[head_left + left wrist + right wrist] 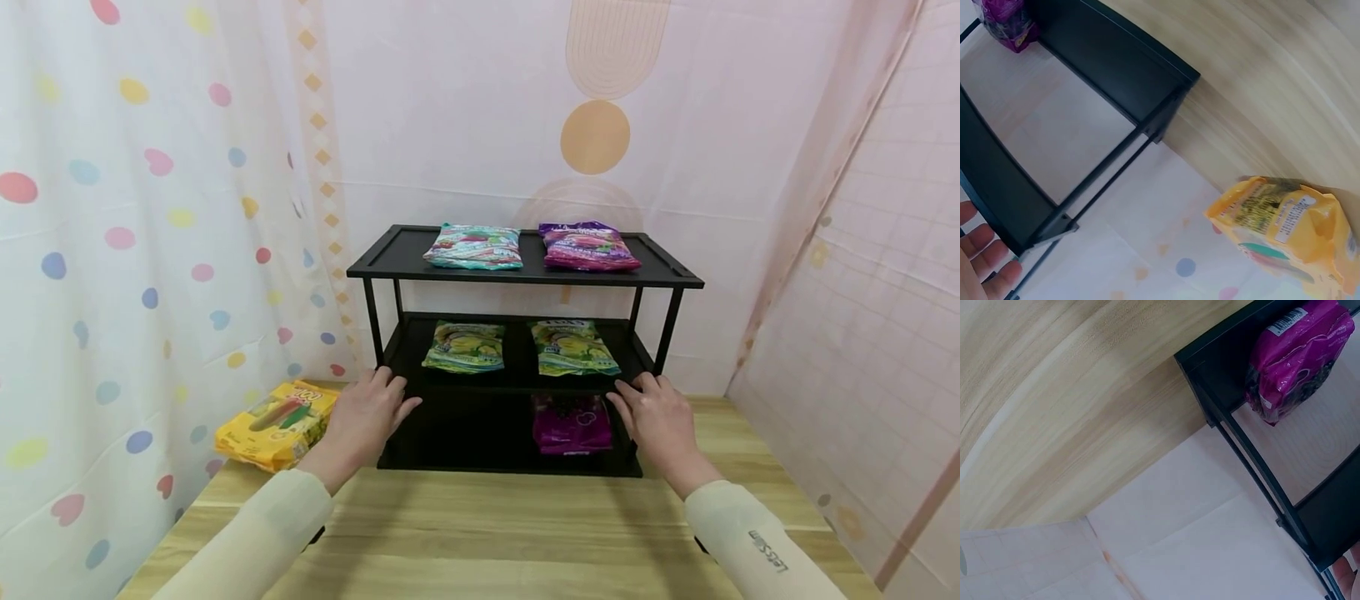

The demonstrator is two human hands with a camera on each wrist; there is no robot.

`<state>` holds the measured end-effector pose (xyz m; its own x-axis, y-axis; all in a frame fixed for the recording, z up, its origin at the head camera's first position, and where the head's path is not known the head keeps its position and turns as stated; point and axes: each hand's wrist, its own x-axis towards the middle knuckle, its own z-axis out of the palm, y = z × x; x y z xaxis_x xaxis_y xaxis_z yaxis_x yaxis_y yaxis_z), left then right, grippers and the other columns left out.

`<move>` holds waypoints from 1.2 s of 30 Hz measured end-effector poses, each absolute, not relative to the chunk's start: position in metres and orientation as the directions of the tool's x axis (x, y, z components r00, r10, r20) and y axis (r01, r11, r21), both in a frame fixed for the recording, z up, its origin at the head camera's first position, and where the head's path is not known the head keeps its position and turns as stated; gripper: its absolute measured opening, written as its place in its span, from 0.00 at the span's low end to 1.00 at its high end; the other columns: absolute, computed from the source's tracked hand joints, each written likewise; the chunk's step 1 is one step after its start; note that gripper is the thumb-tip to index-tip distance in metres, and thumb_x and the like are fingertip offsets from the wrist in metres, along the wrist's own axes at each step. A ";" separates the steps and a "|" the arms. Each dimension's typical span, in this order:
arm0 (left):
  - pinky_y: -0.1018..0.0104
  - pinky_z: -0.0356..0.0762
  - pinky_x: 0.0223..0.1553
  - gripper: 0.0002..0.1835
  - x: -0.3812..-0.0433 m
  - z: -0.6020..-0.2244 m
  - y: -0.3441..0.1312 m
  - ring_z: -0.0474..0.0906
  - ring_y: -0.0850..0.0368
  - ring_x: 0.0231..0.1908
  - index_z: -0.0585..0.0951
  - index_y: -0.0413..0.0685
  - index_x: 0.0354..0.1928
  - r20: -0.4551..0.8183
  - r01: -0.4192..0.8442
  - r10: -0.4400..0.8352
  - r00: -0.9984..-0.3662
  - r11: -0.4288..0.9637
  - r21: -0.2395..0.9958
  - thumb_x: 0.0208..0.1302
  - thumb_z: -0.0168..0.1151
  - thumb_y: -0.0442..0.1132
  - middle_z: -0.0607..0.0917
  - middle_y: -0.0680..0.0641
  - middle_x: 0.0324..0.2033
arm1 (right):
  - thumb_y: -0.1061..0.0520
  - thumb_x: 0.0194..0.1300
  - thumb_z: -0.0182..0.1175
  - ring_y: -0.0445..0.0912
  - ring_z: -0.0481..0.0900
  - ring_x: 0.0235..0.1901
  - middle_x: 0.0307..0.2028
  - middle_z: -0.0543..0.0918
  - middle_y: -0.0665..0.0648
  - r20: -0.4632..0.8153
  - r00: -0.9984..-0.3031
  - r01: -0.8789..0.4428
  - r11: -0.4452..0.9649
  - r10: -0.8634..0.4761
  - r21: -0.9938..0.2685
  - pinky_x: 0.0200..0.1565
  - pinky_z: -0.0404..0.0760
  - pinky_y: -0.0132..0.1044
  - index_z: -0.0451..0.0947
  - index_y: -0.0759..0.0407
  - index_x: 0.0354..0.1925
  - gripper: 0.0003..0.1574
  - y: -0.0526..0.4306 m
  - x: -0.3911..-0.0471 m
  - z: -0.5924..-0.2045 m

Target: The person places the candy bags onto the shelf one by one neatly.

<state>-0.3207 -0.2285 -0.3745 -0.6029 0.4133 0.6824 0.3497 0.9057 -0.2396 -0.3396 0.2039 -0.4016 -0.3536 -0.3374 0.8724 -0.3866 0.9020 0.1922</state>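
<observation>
A black three-tier shelf rack (457, 429) stands on the wooden table. My left hand (365, 417) grips its front left corner at the middle tier, fingers by the post and thumb toward the shelf. At the matching right corner my right hand (662, 417) holds the rack the same way. On the top tier lie a teal-and-white candy bag (477, 247) and a purple-pink candy bag (588, 247). Two green-yellow bags, a left one (465, 347) and a right one (572, 348), lie on the middle tier. A purple bag (1297, 359) sits at the bottom tier's right.
A yellow bag (281, 423) with popsicle-like pictures lies on the table left of the rack, close to my left forearm. Bare wooden tabletop (480, 533) stretches in front. A dotted curtain (150, 250) hangs at the left, with patterned cloth behind and at the right.
</observation>
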 end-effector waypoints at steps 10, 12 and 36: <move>0.56 0.77 0.21 0.20 -0.324 -0.380 -0.254 0.75 0.46 0.27 0.78 0.41 0.34 0.739 0.323 0.400 -0.542 0.911 -0.256 0.59 0.72 0.51 0.75 0.43 0.28 | 0.47 0.60 0.69 0.58 0.77 0.30 0.34 0.81 0.63 0.860 -0.402 -0.364 0.916 -0.315 0.165 0.25 0.80 0.51 0.89 0.59 0.43 0.19 0.205 -0.339 -0.399; 0.56 0.76 0.20 0.20 -0.324 -0.380 -0.259 0.74 0.46 0.26 0.78 0.40 0.33 0.750 0.322 0.398 -0.529 0.911 -0.257 0.58 0.73 0.50 0.74 0.43 0.28 | 0.46 0.60 0.69 0.58 0.77 0.30 0.34 0.81 0.63 0.860 -0.402 -0.359 0.918 -0.315 0.168 0.25 0.80 0.50 0.89 0.58 0.43 0.19 0.205 -0.339 -0.399; 0.55 0.66 0.13 0.20 -0.326 -0.392 -0.329 0.70 0.42 0.22 0.77 0.39 0.36 0.751 0.222 0.269 -0.603 0.961 -0.166 0.60 0.71 0.50 0.69 0.45 0.23 | 0.48 0.58 0.71 0.57 0.77 0.29 0.34 0.82 0.62 0.856 -0.405 -0.343 0.921 -0.321 0.183 0.25 0.80 0.49 0.89 0.59 0.43 0.19 0.202 -0.339 -0.401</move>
<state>-0.3261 -0.3289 -0.3924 -0.6028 0.2688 0.7512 0.2218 0.9609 -0.1658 -0.3388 0.2016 -0.4007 -0.4051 -0.3212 0.8560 -0.3429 0.9213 0.1834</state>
